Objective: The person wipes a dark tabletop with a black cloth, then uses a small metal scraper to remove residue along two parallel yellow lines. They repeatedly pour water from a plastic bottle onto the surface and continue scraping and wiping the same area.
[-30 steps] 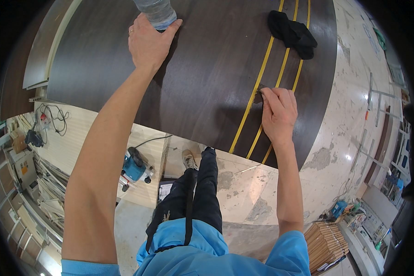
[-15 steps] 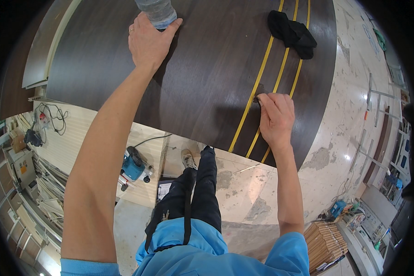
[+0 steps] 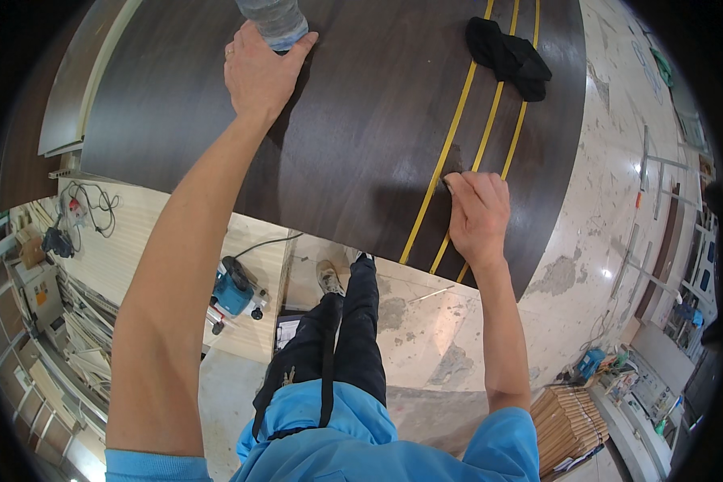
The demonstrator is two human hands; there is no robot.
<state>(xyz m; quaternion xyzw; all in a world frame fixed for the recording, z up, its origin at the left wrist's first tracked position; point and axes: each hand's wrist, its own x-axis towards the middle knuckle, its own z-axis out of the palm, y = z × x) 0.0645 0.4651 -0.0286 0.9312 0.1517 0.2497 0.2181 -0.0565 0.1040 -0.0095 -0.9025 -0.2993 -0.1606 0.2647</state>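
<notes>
Clamping left hand (image 3: 261,80) around clear bottle (image 3: 273,19) at top of view, over dark panel (image 3: 361,120), aimed lengthwise away and leftward, pinching right hand (image 3: 482,213) together beside yellow stripe (image 3: 460,104), pinched thing unclear

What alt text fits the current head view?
A person's right hand, pinched, meets a dark panel among yellow stripes while the left hand grasps a clear container. A crumpled black cloth lies across the stripes; a blue power tool sits on a pale board.

Beneath the right hand (image 3: 478,213), smooth, wood-grained board (image 3: 353,136) with a soft sheen; beyond that hand, rumpled matt cloth (image 3: 509,60).
</notes>
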